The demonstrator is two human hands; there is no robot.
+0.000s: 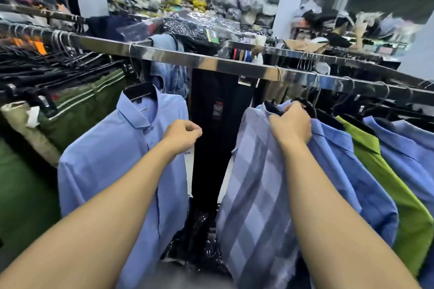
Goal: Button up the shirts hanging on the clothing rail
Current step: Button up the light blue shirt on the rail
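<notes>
A chrome clothing rail [178, 57] crosses the view. A plain light blue shirt [112, 152] hangs on a black hanger at the left, its front closed. My left hand [182, 135] hovers at that shirt's right shoulder edge with the fingers curled, and nothing shows in its grip. Right of the gap hangs a blue-grey checked shirt [253, 195]. My right hand [291, 124] grips its collar at the black hanger. Behind it hang a mid-blue shirt [340, 171], a lime green shirt [404, 199] and another blue shirt [408, 148].
Black trousers [218, 129] with a tag hang behind the rail, in the gap between the two front shirts. Green garments [79, 110] crowd the left rail. A denim jacket [169, 73] and plastic-wrapped packs [199, 26] lie over the rail top. Shop shelves fill the background.
</notes>
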